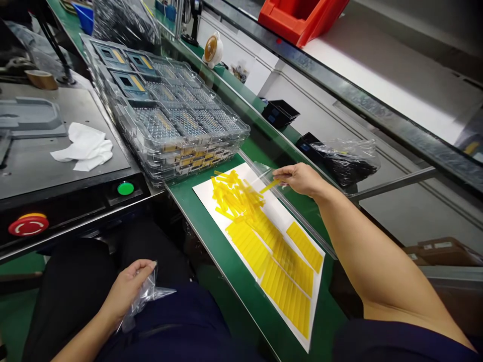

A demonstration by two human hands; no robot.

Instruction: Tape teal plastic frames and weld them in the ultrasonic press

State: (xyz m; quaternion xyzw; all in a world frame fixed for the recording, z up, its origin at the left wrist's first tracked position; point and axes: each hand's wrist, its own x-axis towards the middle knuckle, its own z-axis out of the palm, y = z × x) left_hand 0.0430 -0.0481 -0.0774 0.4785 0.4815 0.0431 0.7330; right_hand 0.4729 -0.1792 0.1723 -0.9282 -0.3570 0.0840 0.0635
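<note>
Green workbench point(209, 236) carries stacked clear trays point(188, 113) at far left, just beside a white sheet point(206, 190). Left hand point(130, 284), near left: fingers closed on crumpled clear plastic point(149, 294). Right hand point(300, 178): fingertips pinching one yellow strip point(269, 186) near the sheet's right edge. Caution: a brushing hand could scatter the loose yellow strips point(234, 198); a slack pinch could drop the held one.

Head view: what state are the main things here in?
Left hand, closed on clear plastic
Clear plastic, crumpled
Right hand, pinching a yellow strip
Loose yellow strips, heaped
Other strips, in rows
White sheet, lying flat
Trays, stacked
White cloth, crumpled
Green button, apparently lit
Red button, pressed or not unclear
</note>
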